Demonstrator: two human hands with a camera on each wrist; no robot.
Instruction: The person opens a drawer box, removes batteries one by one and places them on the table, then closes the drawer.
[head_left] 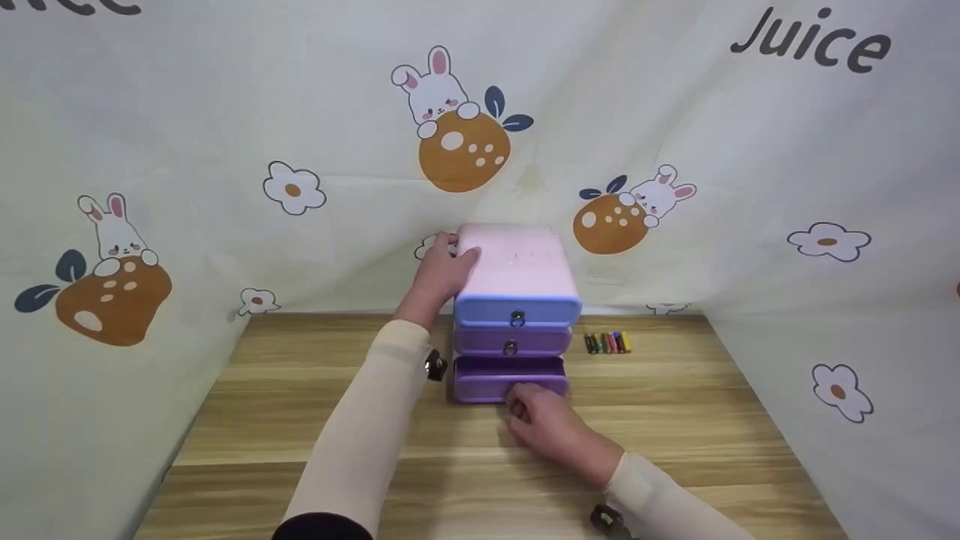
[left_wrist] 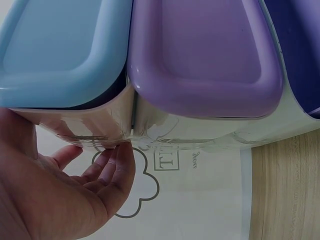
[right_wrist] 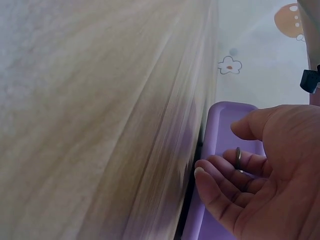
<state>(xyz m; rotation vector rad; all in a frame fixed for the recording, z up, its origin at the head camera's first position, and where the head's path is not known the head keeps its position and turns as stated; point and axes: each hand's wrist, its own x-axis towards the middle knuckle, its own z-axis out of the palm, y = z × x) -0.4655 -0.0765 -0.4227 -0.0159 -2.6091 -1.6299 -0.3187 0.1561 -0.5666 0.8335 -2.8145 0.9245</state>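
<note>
A small three-drawer cabinet (head_left: 517, 259) has a pink top, a blue top drawer (head_left: 487, 310) and a purple middle drawer (head_left: 480, 341), both closed. Its purple bottom drawer (head_left: 480, 388) is pulled partly out, and the inside that shows is dark purple. My left hand (head_left: 444, 274) rests against the cabinet's upper left side, fingertips (left_wrist: 125, 150) on the side wall and thumb near the top edge. At the bottom drawer's front, my right hand (head_left: 551, 424) has a finger hooked through a metal ring pull (right_wrist: 238, 157), its other fingers loosely curled.
Right of the cabinet, several short coloured sticks like crayons (head_left: 607, 343) lie in a row on the wood-grain table (head_left: 675, 420). A printed cloth (head_left: 360, 247) with rabbits and flowers hangs close behind the cabinet and along both sides.
</note>
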